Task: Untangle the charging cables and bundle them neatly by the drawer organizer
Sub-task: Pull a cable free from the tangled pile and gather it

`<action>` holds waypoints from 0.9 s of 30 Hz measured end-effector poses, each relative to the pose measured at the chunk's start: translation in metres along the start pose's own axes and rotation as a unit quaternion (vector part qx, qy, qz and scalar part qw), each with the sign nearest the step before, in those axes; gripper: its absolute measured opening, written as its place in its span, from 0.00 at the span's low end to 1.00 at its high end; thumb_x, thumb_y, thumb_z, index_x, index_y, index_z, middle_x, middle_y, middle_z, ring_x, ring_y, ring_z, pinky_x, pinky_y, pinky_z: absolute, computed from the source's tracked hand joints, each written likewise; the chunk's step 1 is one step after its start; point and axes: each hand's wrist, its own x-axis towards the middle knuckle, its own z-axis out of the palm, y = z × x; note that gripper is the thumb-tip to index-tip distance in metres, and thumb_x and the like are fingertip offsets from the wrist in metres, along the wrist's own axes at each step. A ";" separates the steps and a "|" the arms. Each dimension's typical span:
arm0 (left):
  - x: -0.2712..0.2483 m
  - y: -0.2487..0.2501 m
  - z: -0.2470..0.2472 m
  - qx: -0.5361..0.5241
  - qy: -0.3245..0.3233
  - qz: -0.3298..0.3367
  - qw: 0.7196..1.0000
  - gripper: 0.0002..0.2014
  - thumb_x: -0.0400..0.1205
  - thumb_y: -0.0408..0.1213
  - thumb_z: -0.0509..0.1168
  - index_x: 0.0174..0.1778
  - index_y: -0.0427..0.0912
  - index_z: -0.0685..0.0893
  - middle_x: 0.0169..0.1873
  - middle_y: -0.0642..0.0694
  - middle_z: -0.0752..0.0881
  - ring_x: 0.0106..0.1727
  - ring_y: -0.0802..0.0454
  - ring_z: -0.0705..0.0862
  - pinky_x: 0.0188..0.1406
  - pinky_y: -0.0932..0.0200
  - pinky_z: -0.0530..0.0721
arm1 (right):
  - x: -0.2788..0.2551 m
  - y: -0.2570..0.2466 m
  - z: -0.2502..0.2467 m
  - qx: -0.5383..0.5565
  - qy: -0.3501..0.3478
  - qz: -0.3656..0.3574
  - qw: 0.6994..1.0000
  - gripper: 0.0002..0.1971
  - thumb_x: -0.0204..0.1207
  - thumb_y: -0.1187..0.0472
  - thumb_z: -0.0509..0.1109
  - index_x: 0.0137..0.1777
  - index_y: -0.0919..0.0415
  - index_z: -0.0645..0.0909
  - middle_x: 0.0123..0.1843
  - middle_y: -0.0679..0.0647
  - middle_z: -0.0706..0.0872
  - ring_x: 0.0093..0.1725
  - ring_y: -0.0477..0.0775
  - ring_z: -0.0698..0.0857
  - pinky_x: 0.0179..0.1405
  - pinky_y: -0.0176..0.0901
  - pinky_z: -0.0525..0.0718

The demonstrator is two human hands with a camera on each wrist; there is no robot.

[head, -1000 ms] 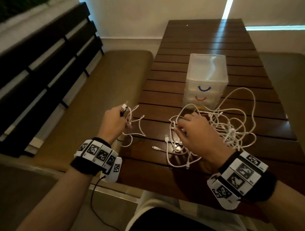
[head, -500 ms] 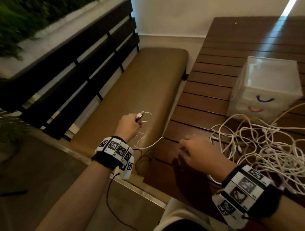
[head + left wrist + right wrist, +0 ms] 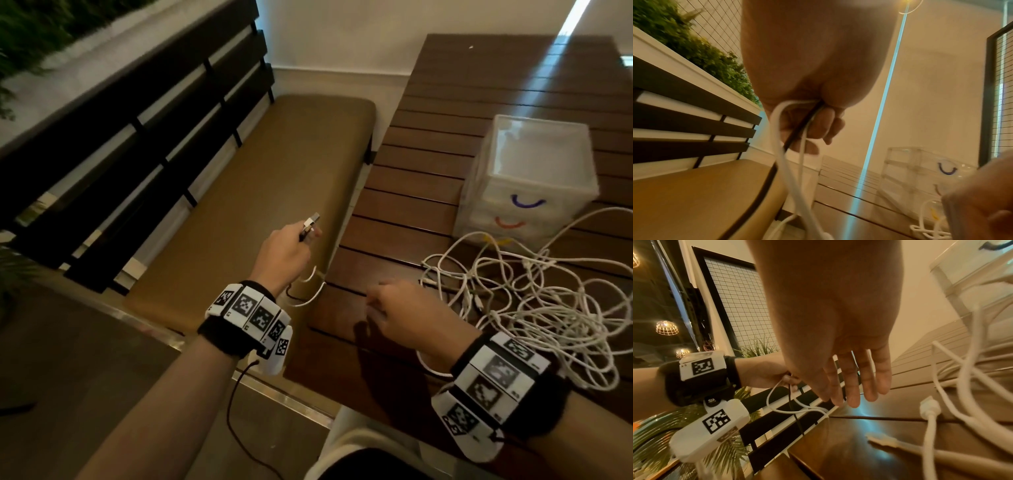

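Observation:
My left hand (image 3: 306,236) is out over the bench and grips a white cable (image 3: 313,294) together with a thin black one; a USB plug (image 3: 312,219) sticks up from the fist. In the left wrist view the fingers (image 3: 818,128) curl round both strands (image 3: 781,146). The white cable sags back to the table's left edge. There my right hand (image 3: 380,301) hovers with straight fingers (image 3: 855,386), the cable (image 3: 797,411) running just under its fingertips. The tangle of white cables (image 3: 548,305) lies right of it, in front of the clear drawer organizer (image 3: 534,178).
The wooden slat table (image 3: 428,144) carries everything. Left of it stands a tan cushioned bench (image 3: 257,178) with a dark slatted back (image 3: 137,137). Loose white plugs (image 3: 929,407) lie beside my right hand. Plants grow behind the bench.
My left hand has drawn its cable ends left, off the table and over the bench. My right hand left the tangle for the table's left edge. The view swung left.

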 end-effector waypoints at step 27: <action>-0.063 0.080 0.121 -0.024 -0.112 -0.013 0.993 0.25 0.87 0.52 0.57 0.30 0.46 0.90 0.31 0.48 0.88 0.36 0.49 0.82 0.38 0.53 0.76 | -0.089 0.040 0.023 0.021 -0.033 0.125 0.991 0.13 0.81 0.57 0.67 0.55 0.67 0.83 0.56 0.66 0.86 0.56 0.68 0.86 0.44 0.51 0.79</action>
